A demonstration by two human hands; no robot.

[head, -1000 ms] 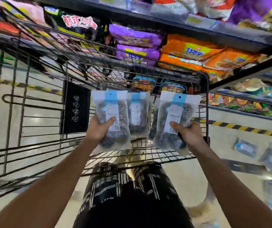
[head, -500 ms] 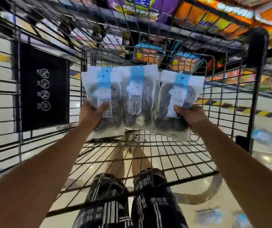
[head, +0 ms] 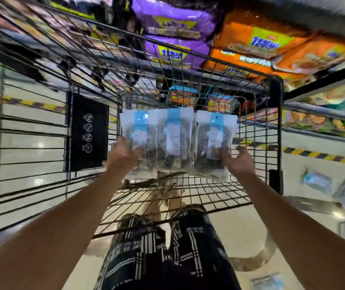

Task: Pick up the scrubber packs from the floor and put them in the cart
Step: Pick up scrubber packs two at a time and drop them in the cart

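Three clear scrubber packs with blue and white headers hang side by side inside the black wire cart [head: 211,191], just above its floor. My left hand [head: 123,153] grips the lower part of the left pack [head: 138,139]. The middle pack [head: 174,139] overlaps it, and I cannot tell which hand holds it. My right hand [head: 237,162] holds the lower right edge of the right pack [head: 214,139], its fingers loosening. More scrubber packs [head: 316,181] lie blurred on the pale floor to the right of the cart.
The cart's tall wire sides enclose the packs, with a black sign panel [head: 87,132] on the left wall. Store shelves with purple bags [head: 175,19] and orange bags [head: 257,45] stand behind the cart. Yellow-black tape [head: 322,155] marks the floor. My legs in checked shorts show below.
Both hands have carried the three packs from above the cart's near edge down and forward into the basket. The right hand's grip has loosened on its pack.
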